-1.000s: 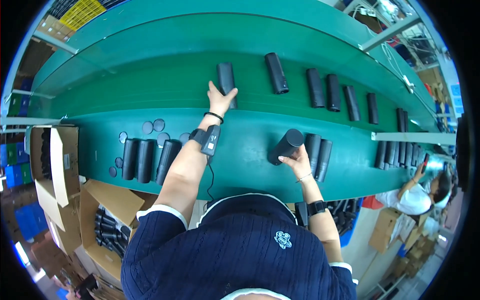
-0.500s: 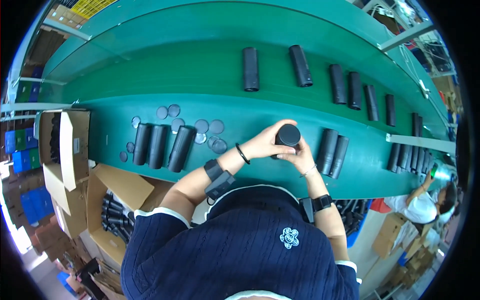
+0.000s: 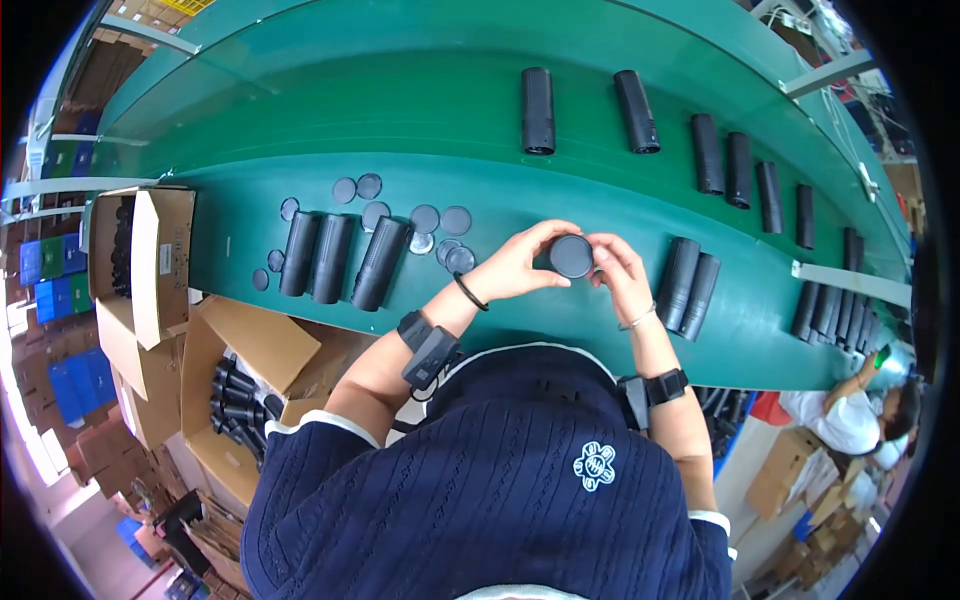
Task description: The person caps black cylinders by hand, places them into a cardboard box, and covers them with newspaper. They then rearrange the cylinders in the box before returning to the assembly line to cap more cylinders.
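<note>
A black cylinder with a round black cap [image 3: 571, 256] on its end stands end-up before me, seen nearly straight down. My left hand [image 3: 522, 266] curls around its left side, thumb along the near edge. At the right rim of the cap are the bent fingers of my right hand [image 3: 622, 277]. On the green bench to the left lie three black cylinders [image 3: 380, 263], with several loose dark round discs [image 3: 424, 219] scattered around them. Right of my hands, two more black cylinders [image 3: 679, 283] rest side by side.
Several black cylinders [image 3: 537, 110] lie spaced along the darker green strip [image 3: 420, 115] beyond the bench. Open cardboard boxes [image 3: 225, 455] with black parts stand at the left. A person in white [image 3: 845, 415] sits far right, near another group of cylinders [image 3: 826, 311].
My right thumb has come off the cap's near edge, and the right fingers have shifted to its right rim. The view has moved slightly, so the bench appears higher.
</note>
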`<action>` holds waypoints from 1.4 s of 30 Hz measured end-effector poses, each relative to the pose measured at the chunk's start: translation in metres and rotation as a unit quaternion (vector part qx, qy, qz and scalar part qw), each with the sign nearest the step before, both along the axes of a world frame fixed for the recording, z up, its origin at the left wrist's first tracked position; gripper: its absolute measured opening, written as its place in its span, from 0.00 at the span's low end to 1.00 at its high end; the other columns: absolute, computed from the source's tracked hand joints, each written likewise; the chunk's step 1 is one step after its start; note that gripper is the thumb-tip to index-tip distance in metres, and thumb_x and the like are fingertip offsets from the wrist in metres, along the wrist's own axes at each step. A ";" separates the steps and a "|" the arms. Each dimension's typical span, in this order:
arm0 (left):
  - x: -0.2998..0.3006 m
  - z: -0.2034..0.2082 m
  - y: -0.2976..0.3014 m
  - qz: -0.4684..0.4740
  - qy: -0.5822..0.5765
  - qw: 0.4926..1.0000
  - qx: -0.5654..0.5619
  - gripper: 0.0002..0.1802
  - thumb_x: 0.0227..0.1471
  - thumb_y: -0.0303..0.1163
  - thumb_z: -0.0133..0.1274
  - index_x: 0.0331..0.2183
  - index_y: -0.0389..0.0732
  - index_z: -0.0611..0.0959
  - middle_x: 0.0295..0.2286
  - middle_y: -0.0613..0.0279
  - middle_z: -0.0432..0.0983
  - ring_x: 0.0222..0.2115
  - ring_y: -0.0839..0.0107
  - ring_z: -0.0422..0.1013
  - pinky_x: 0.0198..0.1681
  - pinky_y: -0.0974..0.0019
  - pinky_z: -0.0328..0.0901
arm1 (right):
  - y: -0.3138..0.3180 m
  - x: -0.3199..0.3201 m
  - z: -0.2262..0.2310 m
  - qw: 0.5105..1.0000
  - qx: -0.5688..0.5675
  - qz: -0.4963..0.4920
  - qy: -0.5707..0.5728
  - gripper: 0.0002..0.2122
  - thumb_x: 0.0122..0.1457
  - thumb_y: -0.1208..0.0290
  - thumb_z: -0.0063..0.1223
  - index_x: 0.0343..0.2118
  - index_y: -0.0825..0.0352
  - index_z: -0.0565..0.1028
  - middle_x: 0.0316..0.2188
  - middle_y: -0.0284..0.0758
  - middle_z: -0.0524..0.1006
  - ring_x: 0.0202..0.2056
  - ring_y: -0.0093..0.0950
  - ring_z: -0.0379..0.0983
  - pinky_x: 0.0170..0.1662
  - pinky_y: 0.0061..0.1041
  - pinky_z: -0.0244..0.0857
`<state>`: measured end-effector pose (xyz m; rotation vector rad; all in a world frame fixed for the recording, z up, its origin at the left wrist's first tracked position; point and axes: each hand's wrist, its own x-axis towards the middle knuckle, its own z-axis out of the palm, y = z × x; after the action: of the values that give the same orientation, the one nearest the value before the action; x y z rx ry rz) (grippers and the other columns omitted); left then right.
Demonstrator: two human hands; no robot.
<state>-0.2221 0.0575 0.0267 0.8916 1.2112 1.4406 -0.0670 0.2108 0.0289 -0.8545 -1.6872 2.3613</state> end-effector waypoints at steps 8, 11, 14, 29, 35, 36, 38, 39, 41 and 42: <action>0.025 -0.004 0.003 0.043 0.055 0.998 -0.002 0.29 0.52 0.32 0.54 0.54 0.40 0.63 0.48 0.59 0.64 0.50 0.68 0.62 0.52 0.66 0.59 | -0.012 0.001 0.002 0.999 -0.031 -0.003 0.011 0.09 0.57 0.70 0.54 0.39 0.64 0.70 0.29 0.27 0.71 0.24 0.16 0.68 0.24 0.15 0.61; 0.025 -0.007 0.016 0.051 0.110 0.992 0.020 0.27 0.53 0.32 0.52 0.53 0.40 0.64 0.47 0.58 0.63 0.49 0.68 0.62 0.50 0.65 0.60 | -0.005 -0.002 0.006 1.000 0.010 -0.021 -0.002 0.09 0.57 0.69 0.55 0.37 0.64 0.70 0.28 0.28 0.71 0.23 0.17 0.69 0.23 0.15 0.62; 0.020 -0.023 0.012 0.058 0.182 0.981 0.021 0.46 0.43 0.37 0.64 0.57 0.38 0.55 0.51 0.53 0.60 0.52 0.65 0.60 0.55 0.63 0.57 | 0.001 -0.012 0.007 0.998 -0.006 -0.058 0.002 0.08 0.58 0.67 0.54 0.37 0.65 0.70 0.26 0.28 0.72 0.23 0.17 0.70 0.24 0.17 0.67; -0.202 -0.093 0.057 0.406 0.341 0.817 -0.226 0.52 0.36 0.38 0.65 0.56 0.32 0.52 0.46 0.36 0.64 0.44 0.43 0.66 0.48 0.51 0.63 | 0.071 0.055 -0.027 0.593 0.592 0.042 -0.544 0.47 0.46 0.56 0.63 0.64 0.61 0.45 0.40 0.40 0.67 0.39 0.35 0.71 0.37 0.31 0.72; -0.157 -0.054 0.076 0.364 0.588 0.672 -0.265 0.44 0.40 0.44 0.64 0.55 0.41 0.62 0.47 0.46 0.66 0.47 0.53 0.63 0.47 0.53 0.63 | 0.042 0.032 -0.015 0.900 0.409 -0.037 -0.144 0.40 0.40 0.74 0.66 0.58 0.68 0.58 0.45 0.42 0.69 0.46 0.35 0.71 0.49 0.31 0.68; -0.136 -0.038 0.076 0.275 0.514 0.789 -0.195 0.43 0.39 0.44 0.65 0.54 0.41 0.64 0.48 0.47 0.65 0.49 0.53 0.62 0.49 0.53 0.62 | 0.035 0.028 -0.014 0.920 0.378 -0.049 -0.091 0.38 0.39 0.78 0.66 0.56 0.70 0.59 0.48 0.39 0.68 0.49 0.30 0.69 0.51 0.31 0.67; -0.078 -0.024 0.066 0.101 0.361 0.926 -0.035 0.43 0.35 0.44 0.68 0.52 0.40 0.69 0.51 0.49 0.63 0.53 0.55 0.59 0.56 0.55 0.56 | 0.019 0.016 -0.014 0.951 0.305 -0.047 -0.030 0.36 0.42 0.81 0.63 0.57 0.69 0.60 0.50 0.38 0.67 0.52 0.30 0.66 0.52 0.30 0.66; -0.050 -0.013 0.064 0.029 0.353 0.934 0.044 0.46 0.34 0.45 0.69 0.53 0.39 0.68 0.52 0.49 0.63 0.55 0.55 0.58 0.59 0.57 0.53 | 0.013 0.014 -0.018 0.963 0.262 -0.057 0.001 0.36 0.42 0.81 0.63 0.57 0.68 0.60 0.51 0.37 0.66 0.53 0.31 0.66 0.51 0.31 0.67; -0.010 -0.015 0.053 -0.011 0.241 0.968 0.074 0.48 0.37 0.42 0.68 0.57 0.42 0.64 0.53 0.50 0.62 0.56 0.56 0.59 0.59 0.58 0.55 | 0.002 0.006 -0.015 0.975 0.218 -0.037 0.016 0.33 0.45 0.82 0.60 0.57 0.68 0.61 0.51 0.37 0.67 0.53 0.30 0.66 0.52 0.30 0.66; 0.000 -0.016 0.047 0.006 0.207 0.977 0.053 0.46 0.37 0.39 0.68 0.57 0.42 0.64 0.53 0.51 0.63 0.55 0.56 0.60 0.58 0.58 0.56 | -0.002 0.003 -0.012 0.983 0.179 -0.026 0.031 0.29 0.48 0.84 0.56 0.57 0.68 0.63 0.52 0.37 0.67 0.54 0.30 0.65 0.52 0.29 0.65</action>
<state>-0.2221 0.1043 0.0110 1.3067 1.4533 1.3774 -0.0637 0.2086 0.0165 -0.7393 -1.9528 1.9396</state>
